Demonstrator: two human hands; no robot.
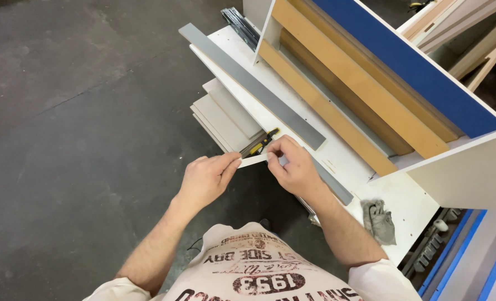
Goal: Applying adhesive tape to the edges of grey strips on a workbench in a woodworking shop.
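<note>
Head view. At centre frame the left hand (206, 179) and right hand (293, 166) each pinched one end of a short white strip (253, 160), fingers closed on it, held just off the near edge of the white worktop (404, 200). The strip's right end was hidden under the right fingers. A yellow-and-black tool (264, 141) showed only partly behind the hands. A long grey strip (253, 85), tan boards (359, 95), a blue panel (415, 61) and a grey rag (378, 221) lay on the worktop; dark concrete floor (75, 122) filled the left.
</note>
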